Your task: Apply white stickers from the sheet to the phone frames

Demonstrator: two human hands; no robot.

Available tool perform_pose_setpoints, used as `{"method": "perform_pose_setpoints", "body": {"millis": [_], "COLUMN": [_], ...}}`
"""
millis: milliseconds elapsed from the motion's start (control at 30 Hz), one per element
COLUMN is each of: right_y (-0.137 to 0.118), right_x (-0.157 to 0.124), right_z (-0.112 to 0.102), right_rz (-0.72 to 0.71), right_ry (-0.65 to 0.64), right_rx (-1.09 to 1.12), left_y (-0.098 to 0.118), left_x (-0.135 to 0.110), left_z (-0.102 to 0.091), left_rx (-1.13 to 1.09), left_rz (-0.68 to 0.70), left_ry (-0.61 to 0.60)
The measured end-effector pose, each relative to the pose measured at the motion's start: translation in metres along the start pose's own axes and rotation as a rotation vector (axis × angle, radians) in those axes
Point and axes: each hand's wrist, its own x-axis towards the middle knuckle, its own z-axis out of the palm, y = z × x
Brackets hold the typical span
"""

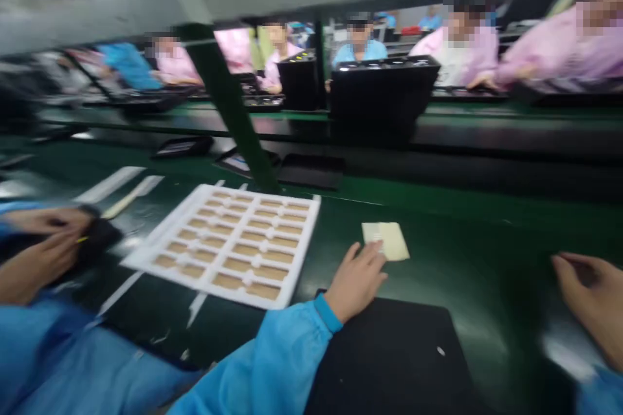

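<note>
My left hand (356, 277) reaches forward in a blue sleeve. Its fingers are stretched out, and the fingertips touch the near-left part of a pale yellow square sheet or pad (395, 241). A whitish, translucent patch covers that piece's left side. Under my left wrist lies a flat black panel (394, 350) with a small white speck on it. My right hand (591, 301) is at the right edge, partly cut off, thumb and finger brought together in a pinch. Whether anything sits between those fingertips, I cannot make out.
A white tray (219, 243) with rows of tan-bottomed slots lies left on the dark green bench (487, 253). Further left, a co-worker's hands (53, 249) hold a black item. A slanted green post (228, 104) rises behind the tray. Black bins (379, 94) and several people are across.
</note>
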Motion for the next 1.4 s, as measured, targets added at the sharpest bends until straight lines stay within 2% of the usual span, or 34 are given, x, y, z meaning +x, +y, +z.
{"method": "perform_pose_setpoints", "body": {"millis": [100, 233, 367, 567, 667, 733, 800, 933, 1000, 1067, 1100, 1167, 1200, 1233, 1267, 1333, 1400], "right_y": [0.008, 0.043, 0.061, 0.049, 0.018, -0.020, -0.070, -0.171, -0.203, -0.215, -0.212, -0.188, -0.167, -0.142, -0.114, -0.056, -0.009], "right_x": [-0.002, -0.003, -0.016, -0.014, -0.020, -0.036, -0.061, -0.114, -0.128, -0.131, -0.129, -0.119, -0.112, -0.104, -0.097, -0.085, -0.076], "right_z": [-0.030, -0.056, -0.063, -0.069, -0.075, -0.072, -0.062, -0.025, -0.005, 0.006, 0.008, 0.002, -0.005, -0.013, -0.022, -0.041, -0.056], "right_rz": [0.082, 0.217, 0.344, 0.542, 0.551, 0.488, 0.331, 0.010, -0.068, -0.144, -0.188, -0.270, -0.287, -0.280, -0.248, -0.108, 0.004], "right_ry": [-0.006, -0.001, -0.039, 0.047, 0.090, 0.087, 0.049, -0.154, -0.247, -0.352, -0.395, -0.397, -0.329, -0.193, -0.045, 0.109, 0.036], "right_rx": [-0.203, -0.351, -0.365, -0.293, -0.207, -0.129, 0.027, 0.350, 0.402, 0.411, 0.395, 0.294, 0.200, 0.073, -0.089, -0.435, -0.663], "left_y": [-0.003, -0.008, -0.008, -0.008, -0.003, 0.004, 0.015, 0.038, 0.045, 0.049, 0.050, 0.050, 0.049, 0.048, 0.045, 0.040, 0.033], "left_x": [0.003, 0.008, 0.007, 0.007, 0.007, 0.005, 0.002, -0.005, -0.008, -0.010, -0.010, -0.009, -0.009, -0.008, -0.007, -0.005, -0.003], "left_z": [0.001, 0.004, 0.004, 0.002, -0.005, -0.011, -0.016, -0.016, -0.011, -0.007, -0.007, -0.008, -0.011, -0.013, -0.016, -0.020, -0.022], "left_rx": [-0.003, -0.029, -0.098, -0.242, -0.372, -0.520, -0.749, -1.270, -1.405, -1.408, -1.377, -1.308, -1.286, -1.271, -1.256, -1.207, -1.113], "left_rz": [0.016, 0.059, 0.045, 0.014, -0.013, -0.073, -0.151, -0.221, -0.281, -0.389, -0.433, -0.455, -0.438, -0.414, -0.393, -0.371, -0.353], "left_ry": [-0.006, 0.035, 0.006, -0.010, -0.020, -0.043, -0.110, -0.302, -0.283, -0.164, -0.094, 0.033, 0.078, 0.107, 0.123, 0.124, 0.093]}}
